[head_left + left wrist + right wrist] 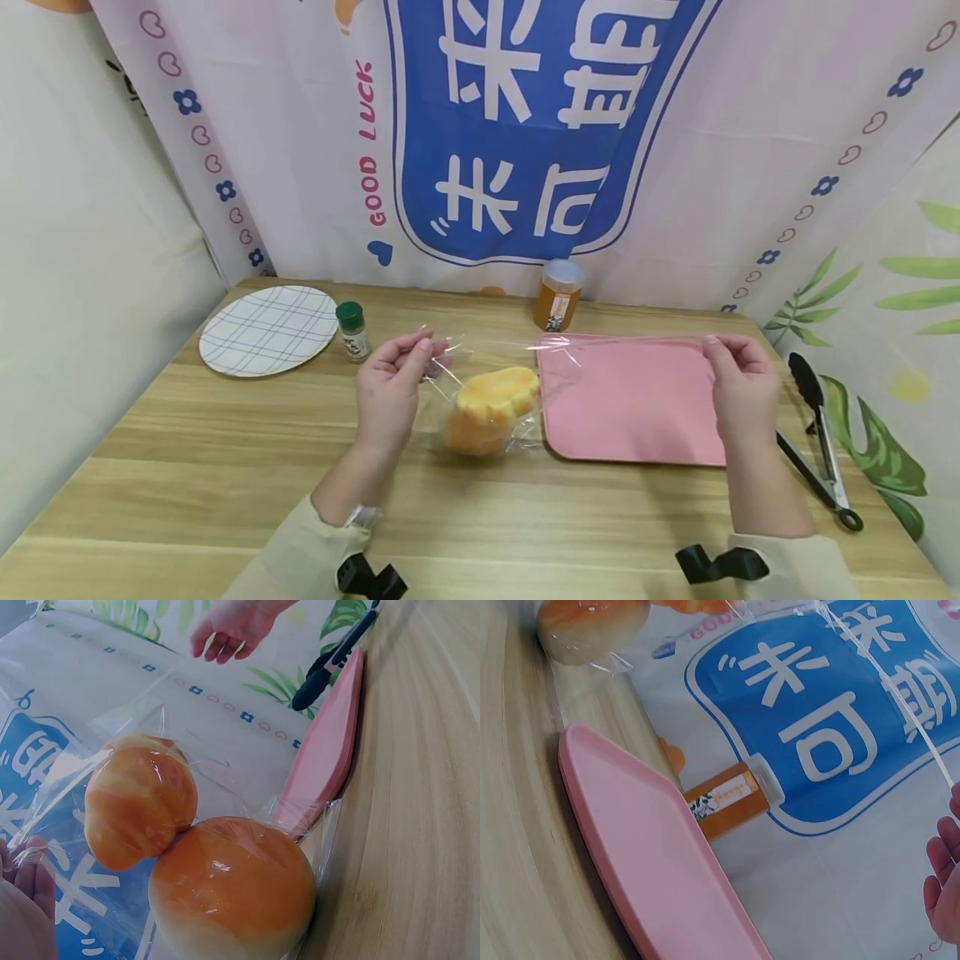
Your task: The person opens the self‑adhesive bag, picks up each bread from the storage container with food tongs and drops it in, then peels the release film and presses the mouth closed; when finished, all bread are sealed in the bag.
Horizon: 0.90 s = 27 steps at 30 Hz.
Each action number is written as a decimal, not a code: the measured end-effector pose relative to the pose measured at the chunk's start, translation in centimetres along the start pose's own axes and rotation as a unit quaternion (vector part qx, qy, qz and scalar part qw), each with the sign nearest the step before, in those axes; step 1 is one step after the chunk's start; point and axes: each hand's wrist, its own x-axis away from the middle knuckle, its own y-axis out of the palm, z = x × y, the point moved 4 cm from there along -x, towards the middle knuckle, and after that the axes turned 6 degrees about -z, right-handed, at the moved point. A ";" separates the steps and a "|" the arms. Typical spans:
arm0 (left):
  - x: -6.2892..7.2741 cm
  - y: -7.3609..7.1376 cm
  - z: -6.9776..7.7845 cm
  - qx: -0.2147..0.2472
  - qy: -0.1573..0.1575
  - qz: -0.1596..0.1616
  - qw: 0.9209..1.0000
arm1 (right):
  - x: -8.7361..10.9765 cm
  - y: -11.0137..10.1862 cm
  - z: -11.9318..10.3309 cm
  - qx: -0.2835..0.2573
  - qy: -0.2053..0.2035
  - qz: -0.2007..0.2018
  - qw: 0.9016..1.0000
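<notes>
- Step, apparently: stretching thin whitish strip [917, 724] from clear plastic bag [472, 358].
- Fingers clamped: left hand [388, 383], bag; right hand [746, 387], strip.
- Next, probably: steady tension.

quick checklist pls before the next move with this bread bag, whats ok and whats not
1. Left hand has the clear bag: ok, fingers and thumb pinch its edge.
2. Right hand has the clear strip: ok, it pinches the end, and the strip stretches taut toward the bag.
3. Strip fully separate from the bag: cannot tell, the film is too see-through.
4. Bread out of the bag: not ok, the round bun and the lumpy bread are both inside.
5. Pink tray lying flat: ok, on the table, to the right of the bread.
6. Tongs in hand: not ok, they lie right of the tray.
</notes>
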 end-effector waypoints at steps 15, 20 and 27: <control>-0.1 -0.1 -0.1 0.005 0.001 0.003 1.000 | -1.0 -2.4 0.5 -0.021 -0.021 0.045 0.999; -0.1 -0.1 -0.1 0.005 -0.003 0.004 1.000 | -1.1 -2.8 0.4 0.001 -0.019 0.052 0.998; 0.0 -0.1 0.0 0.000 -0.001 0.008 1.000 | -1.3 -3.2 0.4 0.014 -0.006 0.079 0.997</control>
